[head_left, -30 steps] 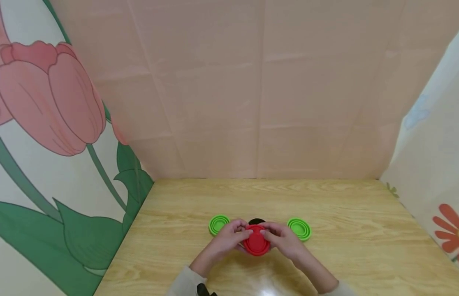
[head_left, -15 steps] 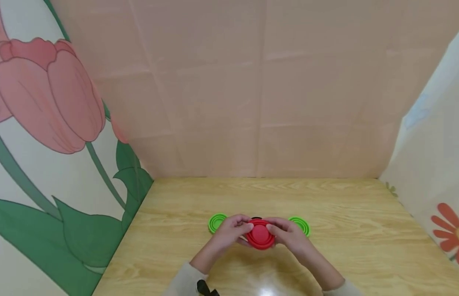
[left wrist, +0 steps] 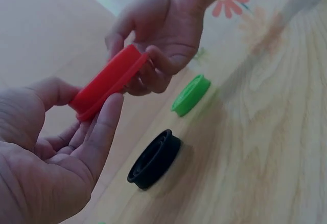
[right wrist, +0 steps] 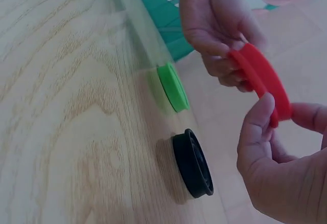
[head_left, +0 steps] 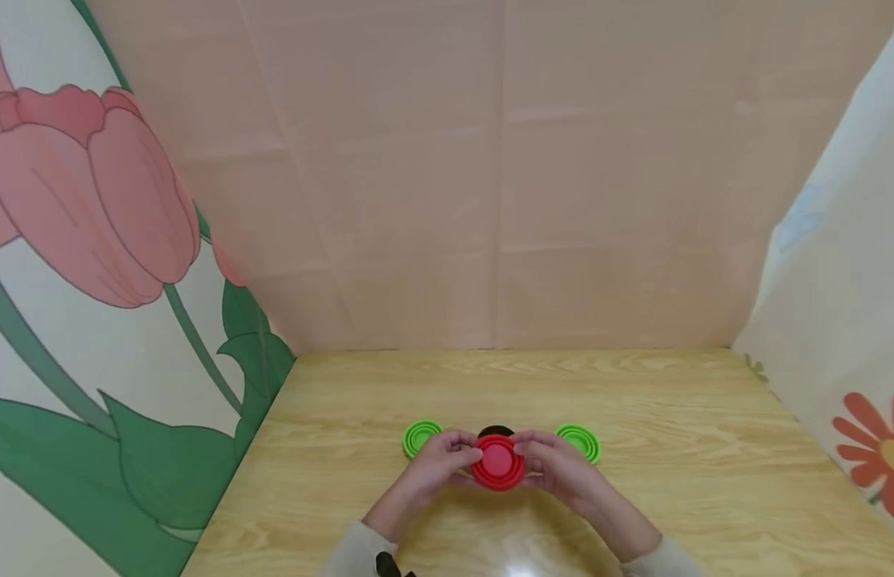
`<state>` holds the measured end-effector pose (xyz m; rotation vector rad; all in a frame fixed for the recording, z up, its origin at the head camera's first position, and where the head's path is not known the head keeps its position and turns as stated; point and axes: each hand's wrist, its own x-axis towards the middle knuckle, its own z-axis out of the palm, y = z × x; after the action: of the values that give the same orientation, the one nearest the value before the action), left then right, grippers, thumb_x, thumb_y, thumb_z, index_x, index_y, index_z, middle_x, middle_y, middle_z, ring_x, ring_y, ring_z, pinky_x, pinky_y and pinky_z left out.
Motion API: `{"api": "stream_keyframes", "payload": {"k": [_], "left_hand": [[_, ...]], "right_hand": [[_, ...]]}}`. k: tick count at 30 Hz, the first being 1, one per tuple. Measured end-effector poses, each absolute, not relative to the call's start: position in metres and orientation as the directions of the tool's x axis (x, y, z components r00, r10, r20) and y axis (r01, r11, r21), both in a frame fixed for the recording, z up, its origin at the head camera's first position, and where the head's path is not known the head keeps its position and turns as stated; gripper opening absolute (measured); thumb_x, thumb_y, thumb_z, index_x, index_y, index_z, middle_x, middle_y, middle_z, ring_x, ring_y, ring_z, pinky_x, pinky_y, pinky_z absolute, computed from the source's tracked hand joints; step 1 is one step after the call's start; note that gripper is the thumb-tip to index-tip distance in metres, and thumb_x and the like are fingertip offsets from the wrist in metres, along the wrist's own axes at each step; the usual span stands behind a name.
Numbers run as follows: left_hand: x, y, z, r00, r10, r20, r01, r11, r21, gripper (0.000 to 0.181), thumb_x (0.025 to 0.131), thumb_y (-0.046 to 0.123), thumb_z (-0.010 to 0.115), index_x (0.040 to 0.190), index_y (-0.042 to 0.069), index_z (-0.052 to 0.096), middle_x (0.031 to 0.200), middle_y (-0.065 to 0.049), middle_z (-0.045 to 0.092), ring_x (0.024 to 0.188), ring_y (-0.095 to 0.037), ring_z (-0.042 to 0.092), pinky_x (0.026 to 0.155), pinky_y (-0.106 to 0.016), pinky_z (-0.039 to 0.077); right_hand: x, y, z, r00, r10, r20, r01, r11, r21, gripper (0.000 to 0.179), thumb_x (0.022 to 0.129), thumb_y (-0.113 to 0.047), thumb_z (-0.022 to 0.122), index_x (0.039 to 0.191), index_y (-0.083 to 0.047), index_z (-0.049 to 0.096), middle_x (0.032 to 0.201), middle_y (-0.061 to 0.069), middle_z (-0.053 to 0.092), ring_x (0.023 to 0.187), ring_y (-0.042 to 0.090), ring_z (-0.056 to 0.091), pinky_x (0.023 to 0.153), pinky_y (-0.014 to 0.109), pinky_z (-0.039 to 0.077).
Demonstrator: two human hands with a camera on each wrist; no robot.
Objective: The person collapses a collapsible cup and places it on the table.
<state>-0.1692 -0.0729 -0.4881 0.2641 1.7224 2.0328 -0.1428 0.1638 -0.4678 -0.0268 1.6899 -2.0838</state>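
Note:
A red collapsible cup (head_left: 497,461), pressed flat into a ringed disc, is held up above the table between both hands. My left hand (head_left: 436,463) pinches its left edge with the thumb in front and fingers behind. On the opposite edge, my right hand (head_left: 562,466) pinches it with thumb and fingers. In the left wrist view the red disc is seen edge-on and tilted. Behind it on the table lies a black flattened cup (left wrist: 153,160), mostly hidden in the head view. A green flattened cup (head_left: 421,437) lies to the left, another green cup (head_left: 579,441) to the right.
The wood-grain table (head_left: 332,393) runs back to a pink draped wall (head_left: 389,200). A tulip-printed panel (head_left: 130,200) borders the left side, a flower-printed panel (head_left: 836,320) the right.
The red cup has turned slightly in the hands and shifted a little. Its concentric rings show more plainly than a second ago, and the thumbs have slid from its face towards the rim.

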Motion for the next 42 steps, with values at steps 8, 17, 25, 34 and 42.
{"api": "stream_keyframes", "payload": {"k": [8, 17, 25, 34, 42], "left_hand": [[-0.164, -0.082, -0.493, -0.878, 0.468, -0.101, -0.188, -0.145, 0.971, 0.029, 0.091, -0.002, 0.068, 0.117, -0.01, 0.06, 0.097, -0.009, 0.06, 0.081, -0.016, 0.067, 0.074, -0.041, 0.063], [-0.158, -0.076, -0.488, -0.923, 0.374, 0.094, 0.136, 0.088, 0.987, 0.025, 0.085, -0.001, 0.075, 0.109, 0.0, 0.066, 0.098, -0.007, 0.068, 0.088, -0.015, 0.064, 0.073, -0.021, 0.057], [-0.15, -0.069, -0.484, -0.871, 0.392, 0.295, 0.38, 0.159, 0.911, 0.025, 0.083, -0.005, 0.074, 0.101, 0.012, 0.069, 0.104, -0.001, 0.065, 0.1, -0.012, 0.062, 0.085, -0.027, 0.059], [-0.152, -0.062, -0.485, -0.556, 0.505, 0.66, 0.831, 0.332, 0.447, 0.031, 0.077, -0.003, 0.083, 0.101, 0.015, 0.072, 0.107, 0.0, 0.066, 0.101, -0.014, 0.062, 0.09, -0.02, 0.054], [-0.155, -0.057, -0.48, -0.3, 0.642, 0.705, 0.941, 0.323, 0.106, 0.027, 0.078, 0.004, 0.085, 0.097, 0.017, 0.071, 0.11, 0.0, 0.062, 0.113, -0.014, 0.059, 0.102, -0.019, 0.048]], "right_hand": [[-0.14, 0.168, -0.476, -0.874, -0.38, -0.302, 0.385, -0.163, -0.908, 0.017, 0.103, -0.023, 0.053, 0.109, -0.011, 0.064, 0.095, 0.001, 0.066, 0.085, 0.015, 0.063, 0.08, 0.031, 0.058], [-0.14, 0.176, -0.479, -0.854, -0.391, -0.344, 0.437, -0.18, -0.881, 0.024, 0.103, -0.026, 0.052, 0.115, -0.009, 0.065, 0.098, 0.003, 0.072, 0.087, 0.019, 0.072, 0.082, 0.034, 0.061], [-0.14, 0.179, -0.476, -0.858, -0.367, -0.359, 0.449, -0.196, -0.872, 0.024, 0.102, -0.025, 0.054, 0.115, -0.006, 0.063, 0.096, 0.006, 0.069, 0.085, 0.02, 0.072, 0.081, 0.034, 0.061], [-0.141, 0.182, -0.468, -0.852, -0.362, -0.378, 0.469, -0.204, -0.86, 0.019, 0.103, -0.025, 0.053, 0.111, -0.011, 0.063, 0.093, 0.004, 0.072, 0.081, 0.017, 0.071, 0.072, 0.029, 0.061], [-0.141, 0.188, -0.462, -0.86, -0.407, -0.309, 0.412, -0.195, -0.89, 0.023, 0.099, -0.014, 0.05, 0.108, -0.013, 0.071, 0.099, -0.001, 0.073, 0.083, 0.014, 0.071, 0.071, 0.025, 0.06]]}}
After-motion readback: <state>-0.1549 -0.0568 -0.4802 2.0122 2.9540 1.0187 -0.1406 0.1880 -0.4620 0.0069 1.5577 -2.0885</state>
